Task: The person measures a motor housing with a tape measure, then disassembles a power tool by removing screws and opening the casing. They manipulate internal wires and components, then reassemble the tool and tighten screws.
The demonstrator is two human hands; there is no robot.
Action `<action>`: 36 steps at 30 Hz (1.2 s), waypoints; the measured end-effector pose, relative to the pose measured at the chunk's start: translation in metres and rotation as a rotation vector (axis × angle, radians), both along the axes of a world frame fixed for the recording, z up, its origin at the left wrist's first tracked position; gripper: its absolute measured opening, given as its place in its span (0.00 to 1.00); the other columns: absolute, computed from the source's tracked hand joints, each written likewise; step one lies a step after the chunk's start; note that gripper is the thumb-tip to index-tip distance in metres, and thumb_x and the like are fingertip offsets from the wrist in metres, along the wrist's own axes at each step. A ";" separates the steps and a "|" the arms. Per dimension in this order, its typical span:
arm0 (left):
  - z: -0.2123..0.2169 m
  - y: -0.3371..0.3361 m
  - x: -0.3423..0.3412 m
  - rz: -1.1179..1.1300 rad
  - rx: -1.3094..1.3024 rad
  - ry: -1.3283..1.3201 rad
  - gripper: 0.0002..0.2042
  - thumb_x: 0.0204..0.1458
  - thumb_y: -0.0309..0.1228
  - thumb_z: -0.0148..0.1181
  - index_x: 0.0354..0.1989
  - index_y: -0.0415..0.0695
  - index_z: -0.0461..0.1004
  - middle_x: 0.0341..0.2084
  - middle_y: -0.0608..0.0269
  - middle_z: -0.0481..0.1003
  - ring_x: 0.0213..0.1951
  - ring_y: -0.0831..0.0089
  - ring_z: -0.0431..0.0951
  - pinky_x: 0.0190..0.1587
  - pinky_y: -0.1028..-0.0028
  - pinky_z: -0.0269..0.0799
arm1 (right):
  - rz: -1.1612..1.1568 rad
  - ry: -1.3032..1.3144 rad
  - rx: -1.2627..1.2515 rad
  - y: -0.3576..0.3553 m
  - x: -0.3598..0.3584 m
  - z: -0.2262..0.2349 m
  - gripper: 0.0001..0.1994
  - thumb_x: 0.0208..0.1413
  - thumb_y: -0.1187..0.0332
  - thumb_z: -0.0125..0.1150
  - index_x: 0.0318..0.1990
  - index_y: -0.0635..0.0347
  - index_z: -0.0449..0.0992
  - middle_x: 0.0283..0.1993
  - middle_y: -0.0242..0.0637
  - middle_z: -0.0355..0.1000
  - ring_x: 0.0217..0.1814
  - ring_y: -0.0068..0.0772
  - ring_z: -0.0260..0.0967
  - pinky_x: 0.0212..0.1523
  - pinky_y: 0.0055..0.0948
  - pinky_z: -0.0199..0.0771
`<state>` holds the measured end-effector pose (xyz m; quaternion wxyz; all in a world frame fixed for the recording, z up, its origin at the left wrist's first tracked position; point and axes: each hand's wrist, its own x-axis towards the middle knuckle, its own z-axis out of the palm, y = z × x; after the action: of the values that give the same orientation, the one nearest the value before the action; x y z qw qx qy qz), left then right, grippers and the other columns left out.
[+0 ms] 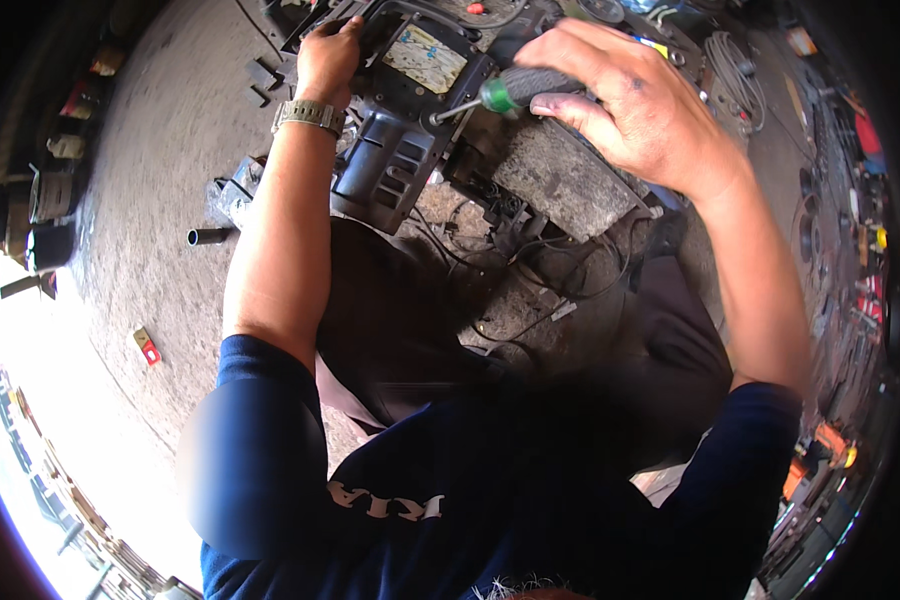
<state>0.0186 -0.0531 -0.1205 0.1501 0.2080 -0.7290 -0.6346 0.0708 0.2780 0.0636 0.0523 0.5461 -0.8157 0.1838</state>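
Note:
In my right hand (630, 110) is a screwdriver (498, 95) with a green and dark grey handle, my fingers wrapped round its grip. Its thin shaft slants down to the left, and the tip meets a round recess in a black plastic housing (395, 145). A pale, stained label sits on the housing's upper part, with slotted openings below it. At the housing's upper left edge my left hand (328, 65), with a metal watch on the wrist, is closed on the rim; part of its fingers is hidden.
Beside the housing lies a rough grey slab (560, 175). Black cables (570, 285) loop over the floor between my legs. A short dark tube (208, 237) and a small red and tan piece (147, 345) lie at left. Coiled grey cable (735, 75) rests at far right.

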 end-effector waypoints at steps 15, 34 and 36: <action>0.018 0.011 -0.002 0.008 0.171 -0.017 0.22 0.61 0.34 0.66 0.58 0.32 0.74 0.48 0.52 0.81 0.44 0.65 0.82 0.46 0.65 0.80 | 0.116 0.034 0.039 -0.004 0.007 0.002 0.13 0.70 0.60 0.53 0.48 0.62 0.72 0.37 0.46 0.64 0.35 0.42 0.69 0.34 0.42 0.70; 0.003 0.001 -0.010 -0.007 0.169 0.019 0.17 0.61 0.34 0.67 0.52 0.33 0.79 0.44 0.54 0.83 0.40 0.68 0.82 0.44 0.68 0.77 | -0.085 0.057 -0.319 -0.001 0.017 -0.032 0.12 0.65 0.67 0.59 0.53 0.58 0.74 0.50 0.43 0.75 0.52 0.51 0.77 0.54 0.45 0.77; 0.006 0.006 -0.007 0.005 0.172 0.012 0.17 0.61 0.34 0.67 0.51 0.33 0.79 0.43 0.54 0.83 0.40 0.68 0.82 0.44 0.68 0.77 | -0.073 0.035 -0.287 -0.001 0.018 -0.027 0.12 0.65 0.67 0.60 0.53 0.57 0.74 0.52 0.44 0.74 0.50 0.54 0.77 0.53 0.47 0.78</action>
<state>0.0113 -0.0476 -0.1147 0.1377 0.2180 -0.6705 -0.6957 0.0892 0.2771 0.0367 0.1507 0.5061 -0.7992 0.2870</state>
